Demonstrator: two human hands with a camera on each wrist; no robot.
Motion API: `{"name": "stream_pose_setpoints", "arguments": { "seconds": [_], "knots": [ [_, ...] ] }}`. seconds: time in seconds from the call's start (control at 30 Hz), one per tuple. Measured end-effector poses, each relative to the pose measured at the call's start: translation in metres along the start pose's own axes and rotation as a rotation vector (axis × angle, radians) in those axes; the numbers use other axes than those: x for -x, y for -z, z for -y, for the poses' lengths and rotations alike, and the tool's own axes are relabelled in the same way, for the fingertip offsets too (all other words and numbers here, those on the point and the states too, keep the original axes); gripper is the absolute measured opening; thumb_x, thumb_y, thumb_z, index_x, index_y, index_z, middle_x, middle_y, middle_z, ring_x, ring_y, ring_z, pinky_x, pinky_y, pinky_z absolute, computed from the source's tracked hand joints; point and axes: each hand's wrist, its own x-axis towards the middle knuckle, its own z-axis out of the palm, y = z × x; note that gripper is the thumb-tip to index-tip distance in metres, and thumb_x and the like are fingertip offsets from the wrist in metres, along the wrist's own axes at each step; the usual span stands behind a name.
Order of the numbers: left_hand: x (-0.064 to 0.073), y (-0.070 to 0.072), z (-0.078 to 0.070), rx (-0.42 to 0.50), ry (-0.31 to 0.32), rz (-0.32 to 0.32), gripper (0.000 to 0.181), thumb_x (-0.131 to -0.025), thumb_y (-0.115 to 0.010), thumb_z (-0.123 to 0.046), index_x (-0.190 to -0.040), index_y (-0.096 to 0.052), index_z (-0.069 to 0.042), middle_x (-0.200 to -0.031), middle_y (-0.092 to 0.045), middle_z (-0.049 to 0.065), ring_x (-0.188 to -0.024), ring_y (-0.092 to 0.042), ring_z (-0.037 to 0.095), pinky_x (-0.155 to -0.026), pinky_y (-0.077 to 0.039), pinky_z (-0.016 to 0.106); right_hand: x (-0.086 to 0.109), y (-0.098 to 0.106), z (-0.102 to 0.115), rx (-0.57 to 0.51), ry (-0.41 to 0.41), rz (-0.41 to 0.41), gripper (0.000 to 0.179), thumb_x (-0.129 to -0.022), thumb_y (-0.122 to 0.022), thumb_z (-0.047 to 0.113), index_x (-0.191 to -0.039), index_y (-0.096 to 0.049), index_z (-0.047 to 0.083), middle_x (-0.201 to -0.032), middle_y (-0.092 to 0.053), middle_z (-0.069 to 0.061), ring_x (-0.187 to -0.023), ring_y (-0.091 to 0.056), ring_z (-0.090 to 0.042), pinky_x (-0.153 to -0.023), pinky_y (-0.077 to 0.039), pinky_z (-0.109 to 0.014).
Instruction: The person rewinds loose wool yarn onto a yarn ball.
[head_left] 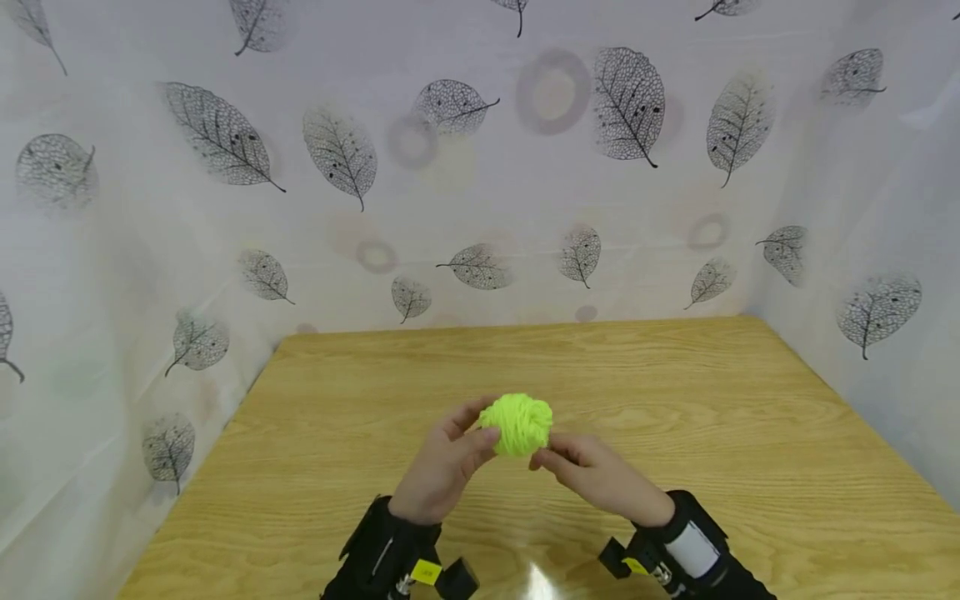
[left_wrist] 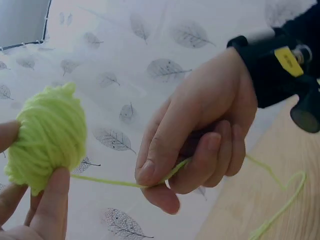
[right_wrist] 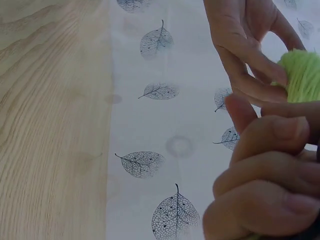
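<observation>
Left hand [head_left: 442,467] curved in a grip, right hand [head_left: 603,483] near it, thumb [left_wrist: 152,162] pinching against forefinger [left_wrist: 164,199]

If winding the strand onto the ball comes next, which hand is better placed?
Probably the right hand: it pinches the strand just off the ball, and the strand's free part trails beyond it. The left hand is occupied holding the ball.

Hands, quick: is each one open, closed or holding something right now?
Left hand: holding the yarn ball.
Right hand: closed, pinching the yarn strand.
</observation>
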Motion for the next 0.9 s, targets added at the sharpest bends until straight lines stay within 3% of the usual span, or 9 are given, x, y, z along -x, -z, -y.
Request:
{"name": "stream_pose_setpoints", "arguments": {
  "seconds": [0.07,0.2,0.33,0.43,0.53,0.63,0.77,0.9],
  "knots": [
    [0.0,-0.002,0.001,-0.059,-0.021,-0.083,0.038,-0.089,-0.057,-0.005,-0.126,-0.046,0.0,-0.119,-0.049,0.009,-0.098,-0.055,0.016,-0.084,-0.047,0.027,0.0,-0.004,0.001,0.057,-0.022,0.052,0.025,-0.099,-0.044,0.02,-0.096,-0.065,0.007,-0.056,-0.038,0.01,-0.045,-0.029,0.0,-0.045,-0.03,-0.017],
    [-0.003,-0.002,0.007,-0.25,-0.1,-0.197,0.046,-0.087,-0.063,-0.01,-0.127,-0.047,0.002,-0.123,-0.047,0.016,-0.103,-0.053,0.023,-0.086,-0.047,0.034,0.002,-0.01,0.003,0.111,0.019,0.152,0.023,-0.098,-0.046,0.024,-0.091,-0.065,0.012,-0.06,-0.04,0.013,-0.048,-0.032,0.002,-0.047,-0.031,-0.015],
    [-0.009,0.003,0.018,-0.496,-0.205,-0.275,0.041,-0.084,-0.067,-0.014,-0.121,-0.054,-0.002,-0.119,-0.047,0.016,-0.106,-0.051,0.028,-0.086,-0.05,0.036,0.005,-0.01,0.009,0.107,0.072,0.189,0.021,-0.097,-0.048,0.026,-0.09,-0.064,0.016,-0.065,-0.047,0.015,-0.052,-0.035,0.004,-0.049,-0.033,-0.014],
    [-0.012,0.006,0.025,-0.647,-0.25,-0.292,0.037,-0.082,-0.069,-0.013,-0.117,-0.058,-0.003,-0.112,-0.049,0.015,-0.102,-0.053,0.029,-0.084,-0.051,0.037,0.008,-0.008,0.015,0.093,0.098,0.191,0.021,-0.097,-0.047,0.028,-0.091,-0.064,0.017,-0.065,-0.045,0.015,-0.052,-0.034,0.004,-0.049,-0.033,-0.013],
    [-0.012,0.007,0.028,-0.754,-0.242,-0.251,0.036,-0.082,-0.069,-0.012,-0.115,-0.06,-0.004,-0.11,-0.05,0.013,-0.099,-0.054,0.027,-0.081,-0.053,0.037,0.012,-0.003,0.022,0.074,0.11,0.173,0.021,-0.097,-0.046,0.028,-0.093,-0.064,0.017,-0.063,-0.041,0.015,-0.051,-0.033,0.004,-0.048,-0.032,-0.013],
    [-0.011,0.007,0.027,-0.781,-0.188,-0.164,0.036,-0.082,-0.069,-0.012,-0.116,-0.059,-0.005,-0.112,-0.051,0.012,-0.099,-0.053,0.026,-0.08,-0.053,0.036,0.015,0.006,0.026,0.063,0.127,0.114,0.018,-0.097,-0.047,0.023,-0.095,-0.063,0.014,-0.062,-0.04,0.014,-0.05,-0.033,0.004,-0.047,-0.031,-0.013],
    [-0.011,0.008,0.024,-0.695,-0.062,-0.026,0.037,-0.083,-0.068,-0.014,-0.118,-0.058,-0.005,-0.118,-0.05,0.013,-0.101,-0.052,0.027,-0.081,-0.052,0.037,0.017,0.02,0.024,0.05,0.164,-0.005,0.015,-0.096,-0.048,0.01,-0.093,-0.063,0.009,-0.06,-0.039,0.01,-0.048,-0.032,-0.001,-0.044,-0.032,-0.016],
    [-0.009,0.007,0.02,-0.573,0.058,0.121,0.037,-0.085,-0.066,-0.014,-0.12,-0.058,-0.007,-0.122,-0.051,0.011,-0.103,-0.052,0.029,-0.08,-0.051,0.039,0.018,0.031,0.019,0.008,0.145,-0.109,0.016,-0.095,-0.048,0.003,-0.09,-0.063,0.005,-0.06,-0.04,0.005,-0.047,-0.033,-0.008,-0.04,-0.032,-0.026]
  ]
}}
